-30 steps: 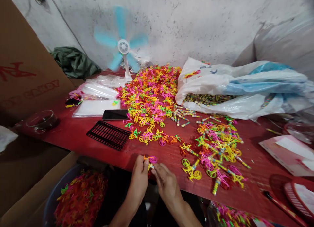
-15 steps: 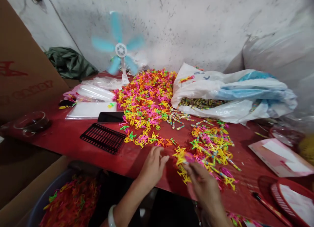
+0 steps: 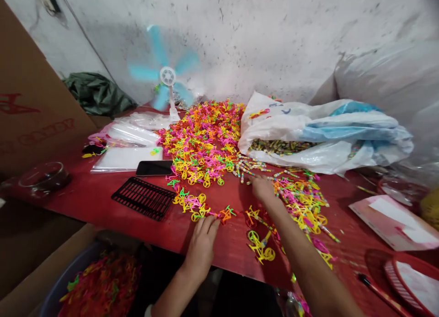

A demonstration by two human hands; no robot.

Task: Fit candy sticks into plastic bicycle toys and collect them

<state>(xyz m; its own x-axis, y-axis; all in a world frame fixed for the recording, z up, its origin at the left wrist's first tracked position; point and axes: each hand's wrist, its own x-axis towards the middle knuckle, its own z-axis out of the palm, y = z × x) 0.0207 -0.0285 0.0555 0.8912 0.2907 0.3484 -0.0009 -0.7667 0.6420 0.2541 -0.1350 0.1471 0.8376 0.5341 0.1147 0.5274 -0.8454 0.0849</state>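
Close to the table's front edge, my left hand reaches down with its fingers together. Its fingertips press on a pink toy bicycle in a loose row of small plastic bicycles. My right hand is farther forward, fingers bent down at the edge of several short patterned tubes; what lies under its fingertips is hidden. Below the right forearm is a yellow toy bicycle with a tube by it. To the right spreads a mixed pile of bicycles and tubes.
A large heap of toy bicycles lies before a spinning fan. Behind the tubes rests an open white sack. A black rack, phone and plastic bags sit left. A filled tub stands below.
My right hand has moved forward from the near pile to the tubes, leaving a bicycle and tube near the edge. My left hand has moved slightly left and down onto the row of bicycles.
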